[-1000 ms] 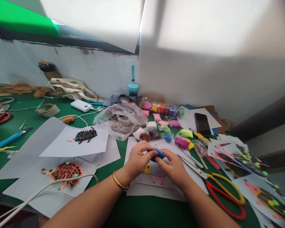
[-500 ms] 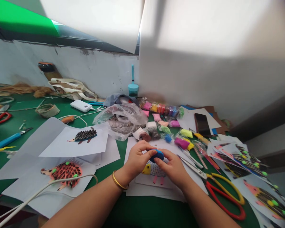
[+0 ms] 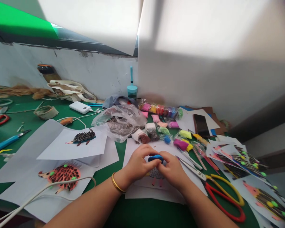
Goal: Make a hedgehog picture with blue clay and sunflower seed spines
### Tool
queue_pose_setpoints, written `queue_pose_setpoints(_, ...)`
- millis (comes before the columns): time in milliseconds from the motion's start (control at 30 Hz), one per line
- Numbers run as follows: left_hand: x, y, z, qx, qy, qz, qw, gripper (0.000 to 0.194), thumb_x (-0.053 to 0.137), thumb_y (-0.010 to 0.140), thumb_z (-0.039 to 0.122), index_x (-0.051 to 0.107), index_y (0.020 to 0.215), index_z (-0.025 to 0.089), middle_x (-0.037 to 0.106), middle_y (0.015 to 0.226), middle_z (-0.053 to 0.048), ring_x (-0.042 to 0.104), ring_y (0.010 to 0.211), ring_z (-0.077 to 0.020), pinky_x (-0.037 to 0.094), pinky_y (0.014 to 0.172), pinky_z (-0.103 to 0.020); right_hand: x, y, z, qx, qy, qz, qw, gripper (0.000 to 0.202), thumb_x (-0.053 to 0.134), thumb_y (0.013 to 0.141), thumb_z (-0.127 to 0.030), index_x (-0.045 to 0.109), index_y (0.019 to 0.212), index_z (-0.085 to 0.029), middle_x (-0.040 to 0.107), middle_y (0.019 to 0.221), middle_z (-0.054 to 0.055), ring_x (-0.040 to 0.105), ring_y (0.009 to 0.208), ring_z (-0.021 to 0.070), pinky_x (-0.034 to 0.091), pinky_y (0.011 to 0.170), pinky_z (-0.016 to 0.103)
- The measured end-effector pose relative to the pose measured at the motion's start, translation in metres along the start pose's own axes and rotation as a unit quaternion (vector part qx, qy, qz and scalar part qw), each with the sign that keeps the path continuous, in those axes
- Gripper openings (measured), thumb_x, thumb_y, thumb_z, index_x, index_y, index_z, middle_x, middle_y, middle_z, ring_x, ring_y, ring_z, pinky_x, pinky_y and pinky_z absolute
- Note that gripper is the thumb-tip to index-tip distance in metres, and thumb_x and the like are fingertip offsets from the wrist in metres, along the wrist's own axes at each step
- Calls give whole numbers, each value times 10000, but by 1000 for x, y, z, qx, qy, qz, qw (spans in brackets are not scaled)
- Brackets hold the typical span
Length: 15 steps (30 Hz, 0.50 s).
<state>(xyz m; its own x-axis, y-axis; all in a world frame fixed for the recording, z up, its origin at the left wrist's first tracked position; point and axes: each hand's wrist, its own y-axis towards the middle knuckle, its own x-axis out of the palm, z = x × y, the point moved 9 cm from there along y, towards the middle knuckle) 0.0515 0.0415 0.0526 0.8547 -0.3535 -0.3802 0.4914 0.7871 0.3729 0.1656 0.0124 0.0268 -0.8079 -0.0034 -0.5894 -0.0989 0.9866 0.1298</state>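
Between my two hands is a flattened lump of blue modelling clay (image 3: pixel 156 158). My left hand (image 3: pixel 140 161) pinches its left side with thumb and fingers. On the right side my right hand (image 3: pixel 172 167) presses it the same way. Just below them lies a sheet of paper (image 3: pixel 142 184) bearing an animal picture with a speckled body and pink legs (image 3: pixel 156 177); my hands cover most of it. White paper (image 3: pixel 133 193) lies beneath that sheet.
Scissors (image 3: pixel 204 177) with red and yellow handles lie right of my hands. Behind are clay packets (image 3: pixel 180 144) and a plastic bag of seeds (image 3: pixel 121 122). Hedgehog pictures lie left (image 3: pixel 64 177) and right (image 3: pixel 261 193). A white cable (image 3: pixel 38 193) crosses the left papers. A phone (image 3: pixel 201 125) rests back right.
My hands have turned and lowered slightly, and the blue clay now shows flatter between them. They cover more of the animal picture, including its yellow head.
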Motion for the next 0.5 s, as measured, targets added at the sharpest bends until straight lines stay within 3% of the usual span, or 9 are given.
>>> queue_pose_setpoints(67, -4, 1, -7, -17, -11, 26, 999, 111, 699, 824, 288, 742, 849, 188, 648, 818, -44, 595, 823, -181, 463, 786, -312, 1, 0, -2, -8, 10, -2, 1000, 157, 572, 856, -271, 708, 909, -212, 709, 891, 41, 633, 870, 226, 469, 792, 350)
queue_pose_setpoints(200, -11, 2, -18, -54, -68, 59, 994, 176, 682, 837, 326, 735, 775, 171, 610, 748, -32, 577, 752, -163, 457, 724, -292, 0, 0, 0, 2, 94, 7, 996, 338, 679, 836, -376, 688, 1152, -258, 709, 1157, 42, 627, 1081, 255, 463, 925, 366)
queue_pose_setpoints(267, -10, 2, -19, -64, -95, 50, 992, 219, 660, 854, 360, 737, 789, 167, 617, 773, -40, 583, 763, -166, 465, 725, -291, 1, 1, 3, 8, 139, 2, 990, 308, 657, 859, -402, 710, 1124, -254, 724, 1142, 40, 641, 1078, 257, 468, 934, 368)
queue_pose_setpoints(400, -7, 0, -16, -57, -98, 33, 993, 325, 550, 920, 437, 734, 1006, 183, 662, 949, -74, 603, 904, -197, 476, 829, -330, -4, 0, 8, 27, 148, 23, 988, 289, 571, 910, -435, 751, 952, -214, 759, 973, 53, 682, 932, 251, 494, 853, 363)
queue_pose_setpoints(500, -10, -2, -20, -67, -74, 60, 993, 424, 658, 851, 427, 660, 1213, 207, 664, 963, -57, 599, 889, -191, 476, 832, -334, -7, -1, 6, 27, 104, 34, 994, 260, 579, 894, -405, 747, 900, -207, 753, 908, 51, 677, 865, 241, 496, 793, 347)
